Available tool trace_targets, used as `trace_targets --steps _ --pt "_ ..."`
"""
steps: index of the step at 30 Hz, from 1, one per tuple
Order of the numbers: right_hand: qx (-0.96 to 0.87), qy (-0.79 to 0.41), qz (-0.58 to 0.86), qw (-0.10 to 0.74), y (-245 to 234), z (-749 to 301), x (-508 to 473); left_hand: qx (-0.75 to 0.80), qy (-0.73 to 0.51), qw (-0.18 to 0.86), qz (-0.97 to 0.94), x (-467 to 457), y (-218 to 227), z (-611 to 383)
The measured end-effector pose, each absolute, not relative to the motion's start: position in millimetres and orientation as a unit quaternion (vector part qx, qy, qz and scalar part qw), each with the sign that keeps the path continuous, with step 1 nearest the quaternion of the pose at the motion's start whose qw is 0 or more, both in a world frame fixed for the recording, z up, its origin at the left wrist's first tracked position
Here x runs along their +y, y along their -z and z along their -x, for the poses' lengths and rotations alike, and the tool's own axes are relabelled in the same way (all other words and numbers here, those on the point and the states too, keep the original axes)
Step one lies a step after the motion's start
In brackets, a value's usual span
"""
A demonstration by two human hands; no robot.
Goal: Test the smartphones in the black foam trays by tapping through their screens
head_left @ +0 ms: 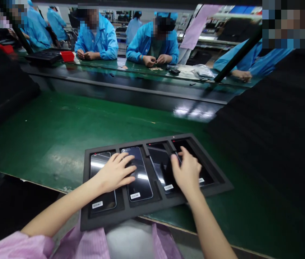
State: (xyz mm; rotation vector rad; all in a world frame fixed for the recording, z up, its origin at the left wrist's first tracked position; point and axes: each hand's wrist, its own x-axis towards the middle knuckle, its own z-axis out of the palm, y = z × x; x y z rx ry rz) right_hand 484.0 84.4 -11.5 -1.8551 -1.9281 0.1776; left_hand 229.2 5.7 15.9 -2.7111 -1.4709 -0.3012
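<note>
A black foam tray (144, 211) lies slightly askew at the front edge of the green table, its compartments in a row. Each compartment holds a dark glossy smartphone with a small white label at its lower end. My left hand (116, 172) is spread over the leftmost phone (104, 196) and the second phone (141, 185), fingertips on or just above the second one's glass. Between the third phone (159, 162) and the rightmost phone (204, 167) is my right hand (188, 172), thumb and index finger apart, other fingers curled. Whether it touches either phone I cannot tell.
Dark panels (276, 136) flank the green table (47, 126). Beyond a dark rail, people in blue coats (95, 39) work at a facing bench with small parts. A red bin (67, 56), a black tray (44, 55) and a clear plastic bag (204, 71) lie there.
</note>
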Motion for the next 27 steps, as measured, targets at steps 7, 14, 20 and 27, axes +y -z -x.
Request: trace_targets --steps 7,14,20,27 --pt "-0.741 -0.095 0.63 0.211 21 -457 75 -0.432 0.08 0.03 0.898 42 -8 -265" --pt "-0.72 -0.117 0.628 0.271 23 -463 72 -0.445 0.084 0.02 0.891 44 -7 -266" --pt "-0.713 -0.14 0.62 0.297 28 -465 73 -0.461 0.092 -0.007 0.882 47 -9 -265" --pt "-0.717 -0.154 0.607 0.306 22 -471 74 -0.47 0.093 -0.025 0.877 39 -17 -257"
